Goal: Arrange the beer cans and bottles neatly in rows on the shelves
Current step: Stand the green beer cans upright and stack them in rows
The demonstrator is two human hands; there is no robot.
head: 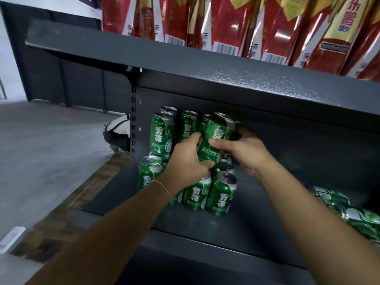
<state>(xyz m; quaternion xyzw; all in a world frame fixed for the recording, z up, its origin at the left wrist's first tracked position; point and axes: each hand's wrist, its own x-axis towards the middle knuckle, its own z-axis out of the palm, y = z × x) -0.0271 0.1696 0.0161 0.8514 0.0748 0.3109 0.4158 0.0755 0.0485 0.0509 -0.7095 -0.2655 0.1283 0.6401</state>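
Both forearms are stretched in from 6 o'clock toward the middle of the frame, with a thin string bracelet point(164, 187) seen on the left wrist. One green beer can point(214, 138) is gripped between the two hands at dead center, tilted so its top leans toward 1 o'clock. It's shiny green with white swirls, white characters and "REFRESHING" printed near the bottom, plus a silver lid. The left hand point(188, 161) is curled around its lower left side, and the right hand point(244, 151) is wrapped over its right side, thumb laid across the front.

More of the same cans are stacked two layers high on the dark grey shelf point(257, 214): an upper row point(162, 132) at about 10 o'clock from the held can, and a lower row point(221, 194) just under the hands at 6 o'clock. A few loose cans point(349, 212) are lying on their sides over at 4 o'clock, well apart from the stack.

Red snack bags point(236, 23) are lined up on the upper shelf point(226, 79) at 12 o'clock. Grey floor point(47, 140) is seen at 9 o'clock.
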